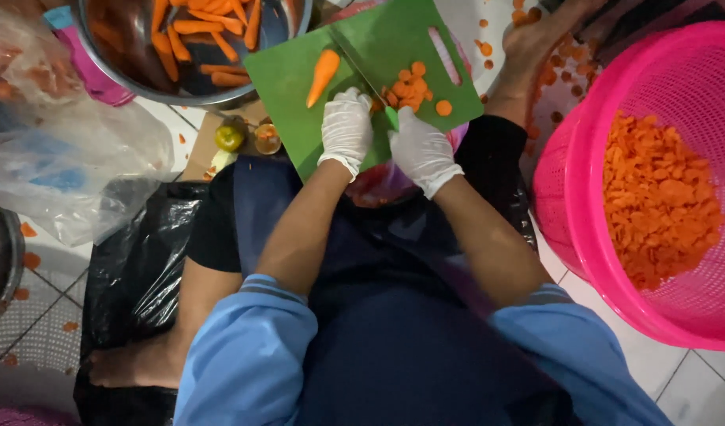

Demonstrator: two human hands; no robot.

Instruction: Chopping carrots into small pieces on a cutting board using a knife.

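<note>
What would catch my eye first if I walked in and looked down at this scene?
Probably the bright pink basket at the right, heaped with orange carrot slices. Next, the green cutting board at top centre, where the left hand and the right hand, both in white gloves, rest beside a whole carrot and a small pile of cut rounds. Above it, a metal bowl holds peeled carrots.

Two hands in white gloves rest on a green cutting board point(299, 75). The left hand point(346, 126) lies near a whole carrot point(324, 75). The right hand point(422, 151) holds a knife point(361, 69) with a green handle beside a pile of carrot slices point(410, 87). A pink basket point(693, 55) of slices stands at the right.
</note>
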